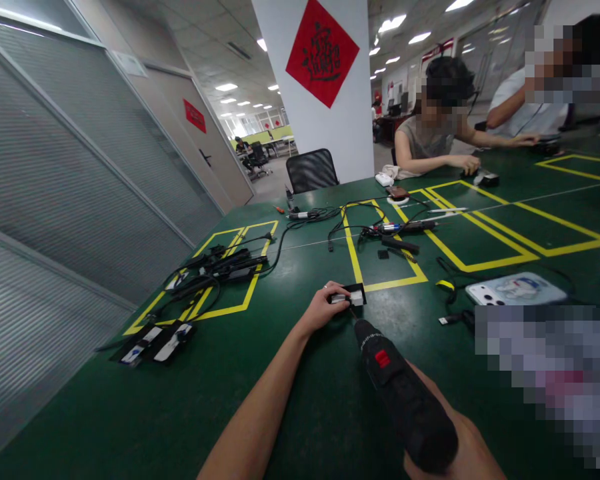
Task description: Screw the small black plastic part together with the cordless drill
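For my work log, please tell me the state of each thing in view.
Small part: held by left hand
Drill: held in right hand, pointing forward, spinning unclear
Phone: flat, camera side up
Left cables: heaped, tangled
Door: closed
Ceiling lights: lit

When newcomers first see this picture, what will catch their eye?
The black drill in the right hand, lower right, pointing toward the small piece the left hand touches. Then the red diamond sign on the pillar, top centre, and yellow tape outlines on the green table.

A black mesh chair (312,171) stands before a white pillar (333,130).
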Demonstrator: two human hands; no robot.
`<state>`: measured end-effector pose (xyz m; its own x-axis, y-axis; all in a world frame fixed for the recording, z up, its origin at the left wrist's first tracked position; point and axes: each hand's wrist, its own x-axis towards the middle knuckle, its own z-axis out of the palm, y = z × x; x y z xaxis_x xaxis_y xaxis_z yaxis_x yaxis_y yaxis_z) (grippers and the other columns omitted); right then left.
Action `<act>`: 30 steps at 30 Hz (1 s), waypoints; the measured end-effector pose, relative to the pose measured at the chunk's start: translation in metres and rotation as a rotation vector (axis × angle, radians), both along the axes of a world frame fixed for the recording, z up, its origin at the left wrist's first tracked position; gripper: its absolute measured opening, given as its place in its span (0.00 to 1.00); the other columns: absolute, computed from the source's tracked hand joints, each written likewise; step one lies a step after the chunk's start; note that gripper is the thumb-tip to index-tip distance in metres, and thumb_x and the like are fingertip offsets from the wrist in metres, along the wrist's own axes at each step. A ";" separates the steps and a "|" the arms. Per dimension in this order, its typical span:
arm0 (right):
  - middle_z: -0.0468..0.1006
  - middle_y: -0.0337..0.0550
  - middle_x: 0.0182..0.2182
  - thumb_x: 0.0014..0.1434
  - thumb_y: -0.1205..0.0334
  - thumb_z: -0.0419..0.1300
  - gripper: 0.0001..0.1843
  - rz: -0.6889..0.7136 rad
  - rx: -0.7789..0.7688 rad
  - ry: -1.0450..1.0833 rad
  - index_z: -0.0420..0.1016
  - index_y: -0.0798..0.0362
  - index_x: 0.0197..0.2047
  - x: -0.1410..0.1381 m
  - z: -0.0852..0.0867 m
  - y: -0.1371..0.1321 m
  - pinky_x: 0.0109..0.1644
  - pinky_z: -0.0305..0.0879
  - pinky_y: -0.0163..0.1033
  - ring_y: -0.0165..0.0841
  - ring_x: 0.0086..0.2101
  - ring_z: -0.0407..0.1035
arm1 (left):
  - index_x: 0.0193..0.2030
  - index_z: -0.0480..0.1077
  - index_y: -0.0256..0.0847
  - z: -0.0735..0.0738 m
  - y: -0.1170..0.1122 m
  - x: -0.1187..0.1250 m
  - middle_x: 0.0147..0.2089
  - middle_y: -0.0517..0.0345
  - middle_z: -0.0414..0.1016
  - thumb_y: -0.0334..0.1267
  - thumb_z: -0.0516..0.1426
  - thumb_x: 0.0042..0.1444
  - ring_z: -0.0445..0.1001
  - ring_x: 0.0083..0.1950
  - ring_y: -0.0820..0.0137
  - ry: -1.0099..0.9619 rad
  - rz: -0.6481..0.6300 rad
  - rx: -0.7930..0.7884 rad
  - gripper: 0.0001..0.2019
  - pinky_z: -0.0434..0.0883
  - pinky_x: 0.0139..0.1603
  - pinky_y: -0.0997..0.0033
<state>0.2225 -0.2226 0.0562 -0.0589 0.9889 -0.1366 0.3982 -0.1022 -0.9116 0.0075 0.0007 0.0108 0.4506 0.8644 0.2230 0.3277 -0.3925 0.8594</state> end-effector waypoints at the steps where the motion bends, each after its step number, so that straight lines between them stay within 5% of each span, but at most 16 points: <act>1: 0.73 0.43 0.50 0.37 0.71 0.55 0.46 -0.012 -0.002 -0.004 0.54 0.48 0.63 0.000 0.000 0.000 0.48 0.67 0.34 0.38 0.48 0.70 | 0.39 0.74 0.40 0.000 0.000 0.000 0.45 0.54 0.69 0.34 0.61 0.49 0.68 0.50 0.64 0.000 -0.001 0.000 0.09 0.62 0.53 0.65; 30: 0.71 0.44 0.52 0.36 0.71 0.54 0.46 -0.017 0.016 -0.016 0.55 0.50 0.63 -0.003 0.002 0.001 0.51 0.65 0.36 0.39 0.51 0.67 | 0.39 0.74 0.40 0.001 -0.002 0.001 0.45 0.54 0.69 0.34 0.61 0.48 0.68 0.48 0.65 -0.002 0.004 0.004 0.09 0.63 0.52 0.65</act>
